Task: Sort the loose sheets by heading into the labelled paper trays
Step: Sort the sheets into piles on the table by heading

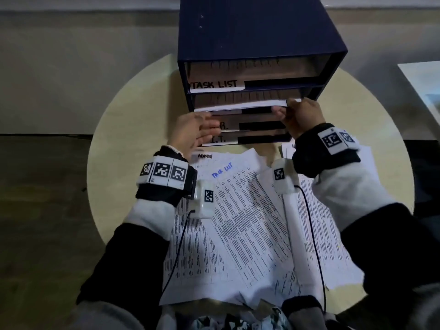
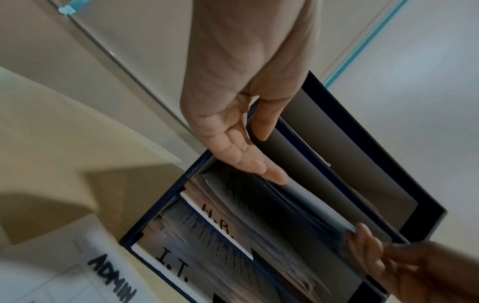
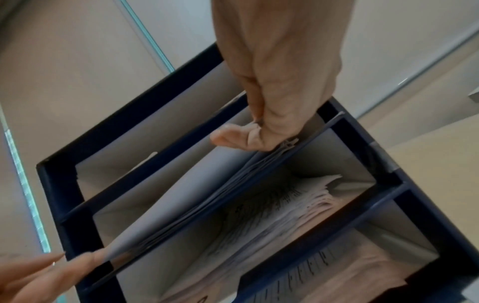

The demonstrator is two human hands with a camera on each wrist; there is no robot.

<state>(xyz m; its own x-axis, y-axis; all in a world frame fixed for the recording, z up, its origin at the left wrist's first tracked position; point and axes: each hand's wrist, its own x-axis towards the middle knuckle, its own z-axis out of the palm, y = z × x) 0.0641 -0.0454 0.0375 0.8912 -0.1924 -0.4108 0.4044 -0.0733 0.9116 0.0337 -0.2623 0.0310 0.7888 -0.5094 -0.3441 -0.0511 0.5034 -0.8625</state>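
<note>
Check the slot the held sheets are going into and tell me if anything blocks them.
Nothing visible blocks them. The right hand pinches the bundle of sheets at one corner, and the left hand steadies the other end with straight fingers. The bundle already sits partly inside the second slot of the tray unit, above papers lying there.

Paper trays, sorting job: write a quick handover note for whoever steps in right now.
Right hand pinches the right end of a sheaf of sheets going into the second tray of the blue tray unit, below the TASK LIST tray.
Left hand, fingers straight, steadies the sheaf's left end by the H.R. tray; the I.T. tray sits lowest.
Done: the H.R. and I.T. trays hold paper.
Left: seat this sheaf, then sort the loose sheets on the round table, ADMIN and Task List headings showing.
</note>
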